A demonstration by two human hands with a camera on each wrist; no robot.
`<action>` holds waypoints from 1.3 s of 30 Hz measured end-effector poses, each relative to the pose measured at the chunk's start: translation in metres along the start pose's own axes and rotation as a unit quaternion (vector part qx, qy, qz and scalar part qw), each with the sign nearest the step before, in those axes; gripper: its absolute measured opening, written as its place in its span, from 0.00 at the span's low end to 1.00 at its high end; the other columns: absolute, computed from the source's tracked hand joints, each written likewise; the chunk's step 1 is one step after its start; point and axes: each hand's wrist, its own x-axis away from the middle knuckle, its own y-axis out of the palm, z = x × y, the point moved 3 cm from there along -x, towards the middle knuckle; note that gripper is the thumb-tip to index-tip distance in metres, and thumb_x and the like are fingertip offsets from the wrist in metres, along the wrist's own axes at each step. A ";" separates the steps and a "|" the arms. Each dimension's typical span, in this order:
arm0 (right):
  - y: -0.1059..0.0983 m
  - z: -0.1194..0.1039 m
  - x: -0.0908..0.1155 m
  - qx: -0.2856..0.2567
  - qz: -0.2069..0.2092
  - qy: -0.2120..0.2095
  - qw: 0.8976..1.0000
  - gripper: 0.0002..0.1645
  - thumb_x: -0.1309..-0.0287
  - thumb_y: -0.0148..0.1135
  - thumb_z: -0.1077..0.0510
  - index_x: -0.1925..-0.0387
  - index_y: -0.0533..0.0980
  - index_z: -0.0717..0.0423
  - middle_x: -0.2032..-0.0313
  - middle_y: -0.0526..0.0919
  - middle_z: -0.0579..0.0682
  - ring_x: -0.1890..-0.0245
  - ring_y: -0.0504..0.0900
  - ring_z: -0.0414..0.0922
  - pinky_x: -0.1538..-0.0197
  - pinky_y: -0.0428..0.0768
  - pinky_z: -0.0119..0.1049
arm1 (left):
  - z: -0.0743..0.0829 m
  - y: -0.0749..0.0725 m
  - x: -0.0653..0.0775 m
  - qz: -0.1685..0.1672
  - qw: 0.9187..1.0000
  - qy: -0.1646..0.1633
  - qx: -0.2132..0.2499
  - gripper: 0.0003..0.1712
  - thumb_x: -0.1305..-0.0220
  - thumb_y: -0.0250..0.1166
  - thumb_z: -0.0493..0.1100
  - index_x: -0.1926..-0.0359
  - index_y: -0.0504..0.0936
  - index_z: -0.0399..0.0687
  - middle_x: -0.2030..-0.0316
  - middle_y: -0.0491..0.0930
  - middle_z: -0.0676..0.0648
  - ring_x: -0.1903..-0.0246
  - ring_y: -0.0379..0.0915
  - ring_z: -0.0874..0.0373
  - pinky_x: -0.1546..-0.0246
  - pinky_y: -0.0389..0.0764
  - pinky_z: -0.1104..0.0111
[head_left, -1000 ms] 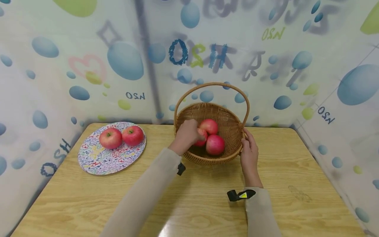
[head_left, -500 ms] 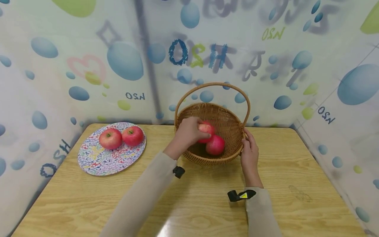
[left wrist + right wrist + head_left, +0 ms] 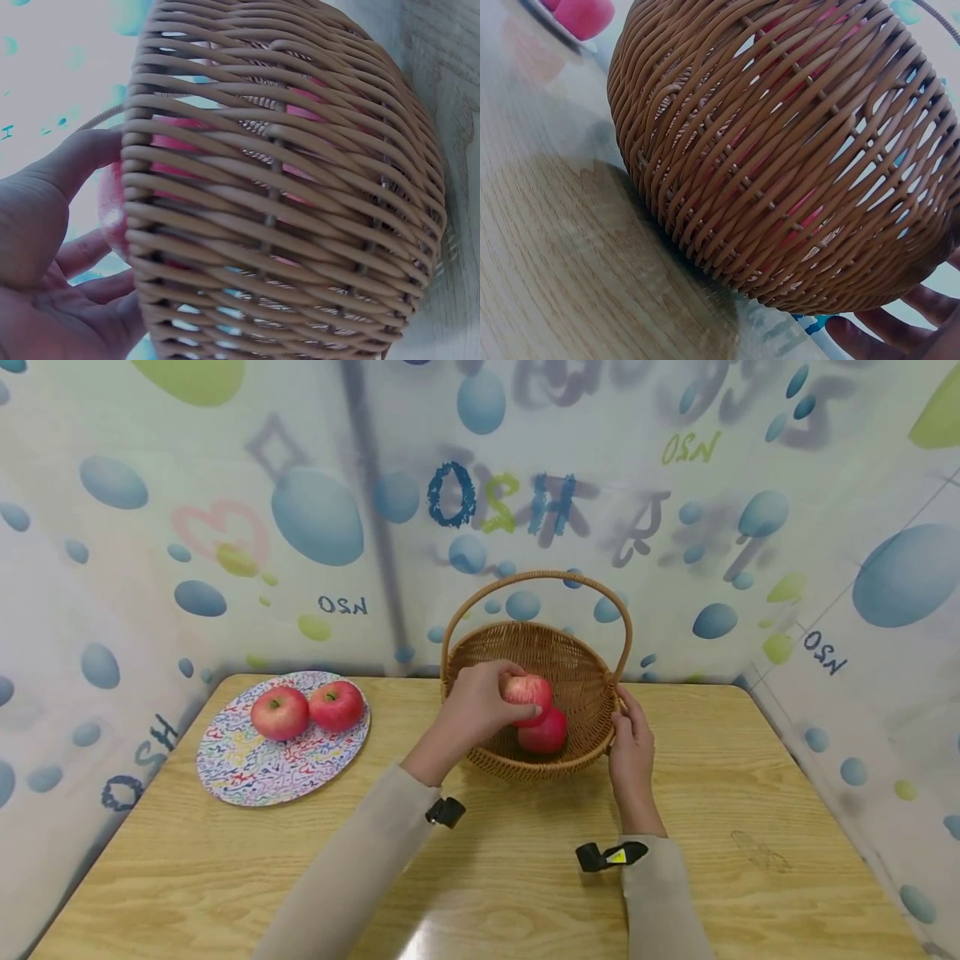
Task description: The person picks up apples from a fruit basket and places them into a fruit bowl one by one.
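My left hand (image 3: 480,703) grips a red apple (image 3: 527,695) over the wicker basket (image 3: 577,672). In the left wrist view, the thumb and fingers curl round the held apple (image 3: 112,214) at the rim of the basket (image 3: 277,202). Another apple (image 3: 543,732) lies in the basket, partly overlapped by the held one. Red shapes show through the weave, mostly hidden. My right hand (image 3: 632,750) holds the basket's right side near the base of its handle; its fingers (image 3: 892,330) bend against the wicker in the right wrist view.
On the left of the wooden table (image 3: 525,877) lies a round patterned plate (image 3: 262,772) bearing two apples, one (image 3: 280,712) beside the other (image 3: 337,706). A wall covering (image 3: 405,435) with blue and green spots rises behind the table.
The left hand has moved an apple up and right inside the basket, over the front apple. The rear apple seen a second ago is now covered from view. Right hand and basket stay put.
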 end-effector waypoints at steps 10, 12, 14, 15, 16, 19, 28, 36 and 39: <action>0.000 0.000 0.001 0.007 0.001 0.002 1.000 0.29 0.22 0.36 0.52 0.24 0.62 0.36 0.24 0.61 0.55 0.27 0.66 0.60 0.31 0.70 0.63 | -0.002 -0.008 0.017 0.044 0.997 0.064 -0.012 0.27 0.46 0.78 0.52 0.46 0.83 0.53 0.49 0.84 0.53 0.54 0.81 0.57 0.55 0.86 0.62; 0.000 0.000 0.000 0.008 0.001 0.001 1.000 0.29 0.22 0.36 0.52 0.24 0.62 0.36 0.24 0.61 0.54 0.27 0.65 0.60 0.31 0.70 0.63 | -0.002 -0.010 0.020 0.053 0.996 0.076 -0.006 0.27 0.46 0.78 0.52 0.46 0.83 0.53 0.48 0.84 0.53 0.51 0.80 0.57 0.52 0.86 0.61; 0.000 0.000 0.000 0.010 0.000 0.001 1.000 0.29 0.21 0.36 0.52 0.24 0.62 0.36 0.23 0.60 0.54 0.26 0.65 0.60 0.31 0.70 0.63 | -0.003 -0.012 0.025 0.060 0.995 0.083 0.005 0.27 0.46 0.78 0.52 0.46 0.83 0.53 0.47 0.83 0.53 0.50 0.80 0.56 0.51 0.86 0.60; 0.000 0.000 0.000 0.010 -0.001 0.002 1.000 0.29 0.21 0.35 0.52 0.24 0.61 0.35 0.23 0.60 0.53 0.26 0.65 0.59 0.31 0.70 0.63 | -0.003 -0.014 0.027 0.063 0.994 0.083 0.011 0.27 0.46 0.78 0.52 0.46 0.82 0.53 0.45 0.82 0.53 0.49 0.80 0.56 0.51 0.86 0.60; 0.000 0.000 0.000 0.010 -0.001 0.002 1.000 0.29 0.21 0.35 0.52 0.24 0.61 0.35 0.23 0.60 0.53 0.26 0.65 0.59 0.30 0.69 0.63 | -0.004 -0.015 0.030 0.066 0.994 0.083 0.016 0.28 0.46 0.78 0.52 0.45 0.82 0.53 0.43 0.82 0.52 0.47 0.80 0.55 0.51 0.86 0.59; 0.000 0.000 0.000 0.006 0.000 0.001 1.000 0.29 0.22 0.35 0.52 0.24 0.61 0.35 0.23 0.60 0.53 0.26 0.65 0.59 0.30 0.69 0.63 | -0.004 -0.021 0.037 0.072 0.993 0.084 0.032 0.29 0.46 0.78 0.52 0.43 0.82 0.52 0.38 0.79 0.50 0.43 0.79 0.53 0.51 0.87 0.59; 0.000 0.001 0.000 0.009 0.006 -0.005 1.000 0.29 0.22 0.36 0.53 0.24 0.63 0.37 0.23 0.61 0.53 0.27 0.66 0.59 0.30 0.70 0.61 | -0.016 -0.037 0.061 0.121 0.986 0.087 0.068 0.30 0.48 0.80 0.49 0.44 0.82 0.50 0.36 0.78 0.49 0.40 0.78 0.53 0.48 0.86 0.59; -0.001 0.001 0.000 0.020 0.018 -0.016 0.999 0.29 0.23 0.37 0.53 0.25 0.63 0.40 0.24 0.63 0.55 0.28 0.68 0.59 0.31 0.72 0.59 | -0.033 -0.047 0.077 0.142 0.982 0.067 0.109 0.28 0.47 0.80 0.46 0.46 0.83 0.49 0.36 0.77 0.48 0.34 0.72 0.52 0.45 0.84 0.53; -0.001 0.001 0.000 0.018 0.016 -0.015 1.000 0.29 0.23 0.37 0.53 0.24 0.63 0.40 0.24 0.62 0.55 0.28 0.68 0.59 0.31 0.72 0.59 | -0.039 -0.050 0.082 0.158 0.980 0.059 0.108 0.27 0.48 0.80 0.47 0.47 0.84 0.50 0.36 0.78 0.50 0.35 0.74 0.52 0.46 0.85 0.54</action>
